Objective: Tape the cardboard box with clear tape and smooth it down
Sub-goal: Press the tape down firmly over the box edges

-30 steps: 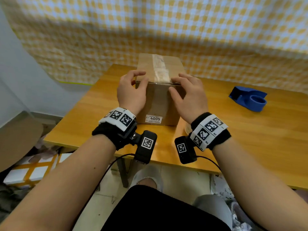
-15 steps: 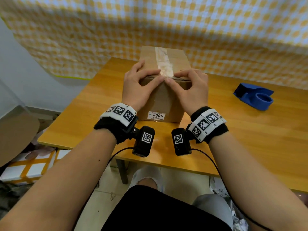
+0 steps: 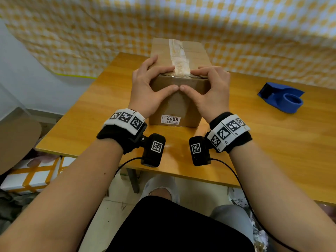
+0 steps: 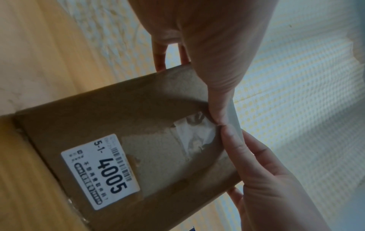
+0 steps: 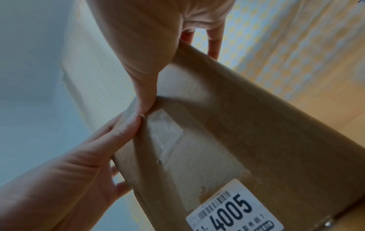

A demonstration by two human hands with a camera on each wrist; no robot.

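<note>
brown cardboard box (image 3: 179, 104) on the wooden desk (image 3: 272, 140), both hands – left hand (image 3: 145, 91), right hand (image 3: 213, 93) – grip spread, thumbs flat on crinkly clear tape (image 3: 179, 59)

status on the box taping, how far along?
Done: clear tape runs along the cardboard box top seam and over its near edge. In hand: left hand and right hand press the tape end onto the front face, thumb tips together. Left: smoothing the wrinkled top strip. Blue tape dispenser sits aside.

The cardboard box (image 3: 179, 99) is hiding its far side; small print on its white label (image 4: 100, 171) is blurring beyond reading.
</note>
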